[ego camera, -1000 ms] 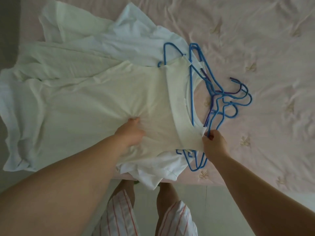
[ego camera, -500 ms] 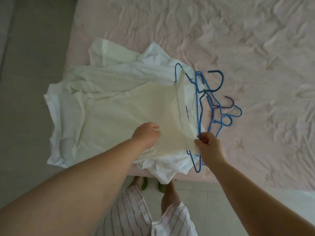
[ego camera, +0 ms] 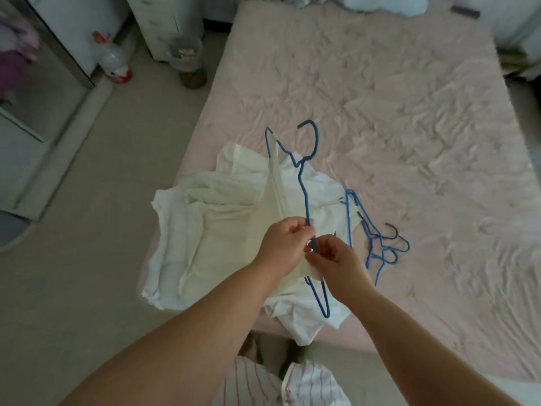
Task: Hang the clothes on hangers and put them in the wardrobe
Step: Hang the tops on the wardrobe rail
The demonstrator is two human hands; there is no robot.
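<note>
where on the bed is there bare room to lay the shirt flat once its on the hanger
Bare pink sheet on the bed runs from the spare hangers to its right edge and far end. The near left corner is crowded: the clothes pile, the lifted hanger and both hands.

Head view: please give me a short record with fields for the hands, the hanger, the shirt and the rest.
left hand: grips cream shirt and hanger wire
right hand: pinches the blue hanger
blue hanger: lifted, partly inside shirt, hook away from person
clothes pile: white, at bed corner
spare hangers: lying on pink bed
stage: hanger going in, not yet hung
</note>
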